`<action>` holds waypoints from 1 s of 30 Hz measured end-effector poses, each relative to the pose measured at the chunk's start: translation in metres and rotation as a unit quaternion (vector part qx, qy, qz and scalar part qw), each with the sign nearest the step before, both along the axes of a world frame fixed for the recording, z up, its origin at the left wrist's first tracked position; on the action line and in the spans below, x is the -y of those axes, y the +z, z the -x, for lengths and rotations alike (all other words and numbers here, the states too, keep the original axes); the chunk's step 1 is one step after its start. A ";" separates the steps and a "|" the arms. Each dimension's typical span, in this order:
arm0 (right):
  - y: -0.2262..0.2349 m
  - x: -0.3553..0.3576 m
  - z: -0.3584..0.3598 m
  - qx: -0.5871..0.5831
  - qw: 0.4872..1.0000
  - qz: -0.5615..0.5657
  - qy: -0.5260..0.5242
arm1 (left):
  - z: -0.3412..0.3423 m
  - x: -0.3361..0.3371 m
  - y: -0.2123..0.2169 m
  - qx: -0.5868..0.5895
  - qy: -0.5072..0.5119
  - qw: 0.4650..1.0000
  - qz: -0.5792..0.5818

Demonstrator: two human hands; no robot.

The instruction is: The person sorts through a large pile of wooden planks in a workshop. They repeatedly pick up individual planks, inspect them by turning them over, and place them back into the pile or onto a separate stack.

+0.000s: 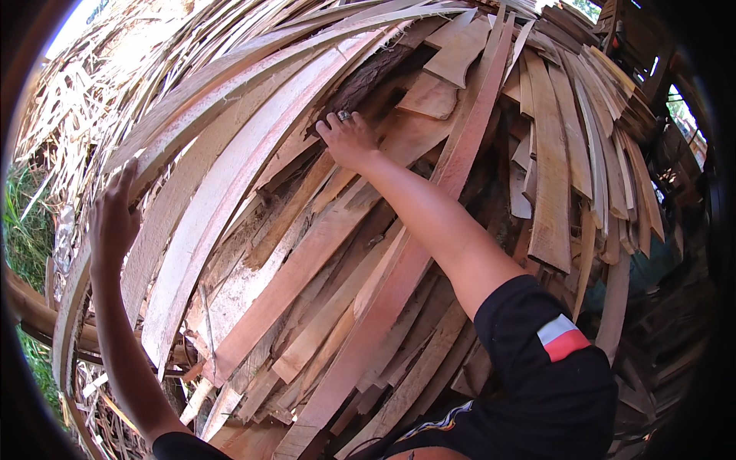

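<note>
Long plank (pixel 207 97) lies at upper left on the wood pile (pixel 307 295) in the head view. Left hand (pixel 113 222) touches its lower end; right hand (pixel 350 142), fingers bent, is at dark bark piece (pixel 373 77). Whether either hand grips, I cannot tell.

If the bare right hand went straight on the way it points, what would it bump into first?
The right hand would probably meet the dark brown, rough bark-covered wood right beside it, then the long, pale pinkish wooden plank beyond; depth is hard to judge.
</note>
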State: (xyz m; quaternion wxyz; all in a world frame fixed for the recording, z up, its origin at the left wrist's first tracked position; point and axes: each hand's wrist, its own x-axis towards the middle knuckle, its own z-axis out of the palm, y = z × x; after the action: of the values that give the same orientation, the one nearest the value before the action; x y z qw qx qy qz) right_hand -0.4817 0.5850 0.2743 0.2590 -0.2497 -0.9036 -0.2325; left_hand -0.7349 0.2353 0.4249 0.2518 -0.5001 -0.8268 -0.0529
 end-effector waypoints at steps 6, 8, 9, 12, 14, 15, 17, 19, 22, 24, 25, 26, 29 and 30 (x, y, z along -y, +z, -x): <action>0.017 -0.026 0.008 0.037 0.988 -0.136 0.061 | -0.010 -0.002 -0.060 0.031 -0.031 0.998 0.055; 0.034 -0.026 0.003 0.066 0.985 -0.144 0.069 | -0.012 0.001 -0.073 0.004 -0.045 0.998 0.040; 0.042 -0.027 -0.001 0.080 0.983 -0.150 0.074 | -0.017 0.000 -0.070 0.032 -0.051 0.998 0.033; 0.082 -0.026 -0.017 0.120 0.978 -0.149 0.081 | -0.023 -0.005 -0.071 0.147 -0.059 0.987 -0.041; 0.122 -0.016 -0.019 0.145 0.973 -0.160 0.084 | -0.053 0.013 -0.057 0.112 -0.092 0.986 -0.082; 0.142 -0.012 -0.021 0.151 0.975 -0.146 0.071 | -0.068 0.019 -0.057 0.071 -0.101 0.989 -0.082; 0.192 -0.005 -0.039 0.135 0.979 -0.146 0.050 | -0.090 0.015 -0.068 -0.002 -0.077 0.996 -0.048; 0.230 -0.004 -0.051 0.124 0.986 -0.113 0.003 | -0.093 0.000 -0.083 -0.085 -0.020 0.996 -0.036; 0.319 0.014 -0.111 -0.038 0.987 -0.157 0.014 | -0.069 -0.027 -0.091 -0.123 0.015 0.990 -0.070; 0.383 0.003 -0.141 0.015 0.974 -0.225 -0.027 | -0.057 -0.023 -0.091 -0.025 -0.008 0.999 -0.042; 0.393 0.012 -0.151 0.017 0.983 -0.184 -0.015 | -0.056 -0.028 -0.094 -0.024 0.016 0.999 -0.020; 0.396 0.011 -0.163 0.033 0.977 -0.207 -0.028 | -0.052 -0.028 -0.098 0.017 0.013 0.999 -0.024; 0.387 0.012 -0.192 0.048 0.971 -0.231 -0.037 | -0.044 -0.029 -0.102 0.026 -0.014 0.998 -0.059; 0.385 0.011 -0.198 0.049 0.971 -0.229 -0.052 | -0.049 -0.028 -0.100 0.023 -0.027 0.997 -0.066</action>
State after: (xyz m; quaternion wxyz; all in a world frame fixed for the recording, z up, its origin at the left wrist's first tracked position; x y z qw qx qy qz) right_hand -0.2841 0.5737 0.6592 0.2520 -0.2185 -0.8241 -0.4579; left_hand -0.6860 0.2634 0.3244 0.2634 -0.5033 -0.8133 -0.1255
